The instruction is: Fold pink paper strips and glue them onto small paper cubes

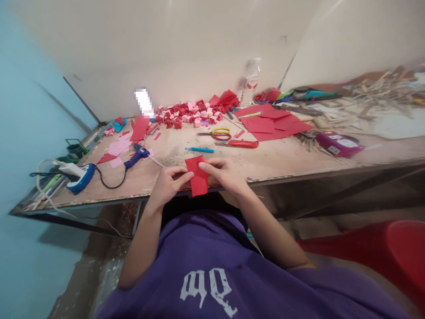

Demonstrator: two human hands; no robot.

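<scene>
A piece of red paper (198,182) is held upright between my two hands at the table's front edge. My left hand (171,181) pinches its left side, the thumb lying on the face of the sheet. On the other side, my right hand (221,172) grips near the top right corner, thumb also in front. Just beyond the paper lies a blue pen-like tool (199,150). Behind that are scissors (221,136) with yellow and red handles and a red-handled utility knife (242,144). Fingers behind the paper are partly hidden.
Many small red and pink folded paper pieces (186,115) are heaped at the back. Red sheets (282,126) lie right of centre, near a plastic bottle (251,84). A blue glue gun (137,155) and a power strip (80,178) with cords occupy the left. A red stool (407,248) stands at right.
</scene>
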